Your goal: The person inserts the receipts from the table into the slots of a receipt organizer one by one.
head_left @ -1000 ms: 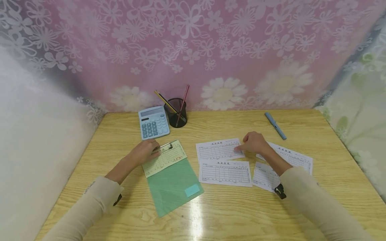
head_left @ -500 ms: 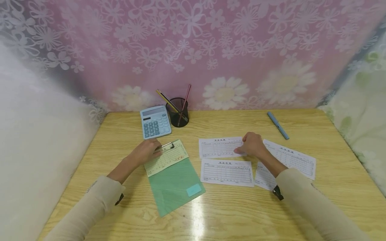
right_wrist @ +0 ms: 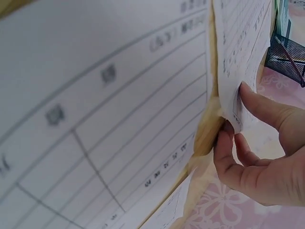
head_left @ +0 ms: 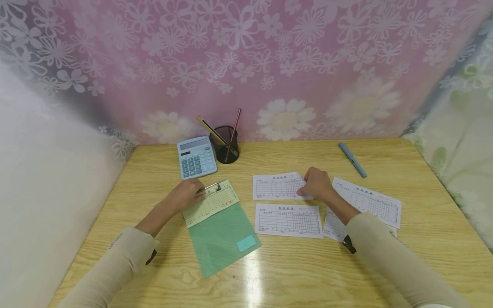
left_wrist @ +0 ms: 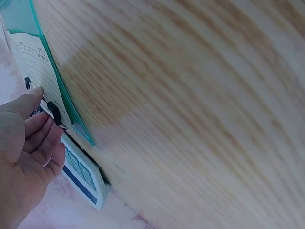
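Printed white form is on the table in the head view, just above a matching slip; right hand pinches its right end, left hand is at the green clipboard's clip. Left wrist: looks like thumb and fingers pinch that clip, though it's crammed at the edge. Right wrist: thumb and fingertips nip the form's curved edge.

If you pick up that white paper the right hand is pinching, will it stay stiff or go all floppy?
Probably floppy: the white paper looks thin, and in the right wrist view it already bends where the right hand pinches it. It's likely very light, since it looks like just thin paper. It shouldn't roll, as most of it lies flat.
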`<state>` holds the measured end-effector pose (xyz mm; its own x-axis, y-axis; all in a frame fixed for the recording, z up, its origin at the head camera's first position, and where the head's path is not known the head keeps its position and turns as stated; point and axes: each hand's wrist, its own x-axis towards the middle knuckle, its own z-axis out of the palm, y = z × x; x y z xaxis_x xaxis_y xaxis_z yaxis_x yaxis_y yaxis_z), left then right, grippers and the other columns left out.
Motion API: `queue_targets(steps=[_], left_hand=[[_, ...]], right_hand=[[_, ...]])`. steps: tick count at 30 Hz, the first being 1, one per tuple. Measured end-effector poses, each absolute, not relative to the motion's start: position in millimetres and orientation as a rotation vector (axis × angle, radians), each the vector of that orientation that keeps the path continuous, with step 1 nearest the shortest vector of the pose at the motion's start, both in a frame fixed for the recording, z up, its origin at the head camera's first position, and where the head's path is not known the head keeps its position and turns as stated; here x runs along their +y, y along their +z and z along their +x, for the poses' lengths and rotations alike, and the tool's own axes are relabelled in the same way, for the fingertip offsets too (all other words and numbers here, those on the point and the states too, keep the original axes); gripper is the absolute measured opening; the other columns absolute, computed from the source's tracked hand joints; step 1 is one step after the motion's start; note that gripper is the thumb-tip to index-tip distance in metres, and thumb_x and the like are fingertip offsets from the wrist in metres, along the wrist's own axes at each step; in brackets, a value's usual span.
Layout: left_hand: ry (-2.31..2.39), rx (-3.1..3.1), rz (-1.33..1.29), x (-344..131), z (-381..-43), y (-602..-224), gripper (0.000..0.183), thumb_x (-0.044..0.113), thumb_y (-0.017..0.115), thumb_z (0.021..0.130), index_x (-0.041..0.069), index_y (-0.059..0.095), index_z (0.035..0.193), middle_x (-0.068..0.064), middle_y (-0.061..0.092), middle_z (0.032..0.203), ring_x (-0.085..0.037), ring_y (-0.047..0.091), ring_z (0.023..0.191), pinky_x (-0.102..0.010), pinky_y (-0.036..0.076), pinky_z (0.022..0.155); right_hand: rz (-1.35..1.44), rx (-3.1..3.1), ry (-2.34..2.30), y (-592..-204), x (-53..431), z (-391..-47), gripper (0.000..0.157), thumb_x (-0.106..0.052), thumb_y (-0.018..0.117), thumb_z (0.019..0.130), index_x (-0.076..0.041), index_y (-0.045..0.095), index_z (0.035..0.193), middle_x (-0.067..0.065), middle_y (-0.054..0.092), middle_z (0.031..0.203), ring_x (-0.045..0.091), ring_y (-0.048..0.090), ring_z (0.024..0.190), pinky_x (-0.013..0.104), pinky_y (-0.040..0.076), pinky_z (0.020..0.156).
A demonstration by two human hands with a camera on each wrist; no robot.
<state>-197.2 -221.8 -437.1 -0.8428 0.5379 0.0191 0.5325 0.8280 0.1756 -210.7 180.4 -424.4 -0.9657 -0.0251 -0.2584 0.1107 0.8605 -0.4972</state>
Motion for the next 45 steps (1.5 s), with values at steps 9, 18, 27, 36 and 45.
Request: queue_targets(steps=[9, 18, 27, 36, 45], left_hand=[[0.280, 2.973, 0.857, -222.2, -197.2, -437.4, 0.017, 0.020, 0.070, 0.086, 0.003, 0.067, 0.092, -0.005, 0.064, 0.084, -0.015, 0.056, 0.073, -0.031, 0.049, 0.067], [0.274, 2.968, 0.863, -221.4, -198.2, -437.1, 0.018, 0.020, 0.069, 0.087, 0.004, 0.067, 0.092, -0.006, 0.064, 0.085, -0.015, 0.056, 0.074, -0.031, 0.049, 0.067], [0.285, 2.971, 0.874, -222.4, -197.7, -434.7, 0.017, 0.020, 0.070, 0.087, 0.004, 0.067, 0.091, -0.005, 0.064, 0.084, -0.014, 0.055, 0.073, -0.031, 0.049, 0.067], [0.284, 2.959, 0.854, -221.8, -197.9, -435.7, 0.018, 0.020, 0.069, 0.087, 0.003, 0.067, 0.092, -0.005, 0.063, 0.084, -0.014, 0.054, 0.073, -0.031, 0.048, 0.067], [0.301, 2.958, 0.861, -223.2, -196.4, -436.0, 0.018, 0.019, 0.069, 0.087, 0.003, 0.067, 0.093, -0.006, 0.063, 0.085, -0.015, 0.054, 0.073, -0.032, 0.048, 0.067]], right_hand=[[0.119, 2.733, -0.776, -423.1, 180.6, -212.2, 0.066, -0.016, 0.079, 0.075, 0.012, 0.044, 0.124, 0.031, 0.054, 0.120, 0.039, 0.051, 0.107, 0.047, 0.045, 0.092], [0.114, 2.702, -0.845, -420.7, 182.7, -214.3, 0.055, -0.011, 0.073, 0.080, 0.014, 0.049, 0.123, 0.029, 0.060, 0.113, 0.034, 0.058, 0.097, 0.037, 0.051, 0.077], [0.106, 2.603, -0.934, -415.5, 189.9, -217.0, 0.033, -0.012, 0.061, 0.091, 0.008, 0.058, 0.117, 0.017, 0.068, 0.091, 0.017, 0.062, 0.072, 0.025, 0.049, 0.059], [0.161, 2.474, -1.213, -414.8, 196.4, -217.5, 0.035, -0.010, 0.058, 0.093, 0.009, 0.051, 0.122, 0.013, 0.068, 0.077, 0.010, 0.065, 0.061, 0.025, 0.056, 0.062], [0.084, 2.276, -1.492, -404.2, 191.5, -215.7, 0.035, -0.013, 0.055, 0.096, 0.010, 0.049, 0.122, 0.009, 0.069, 0.089, 0.019, 0.071, 0.087, 0.035, 0.055, 0.085]])
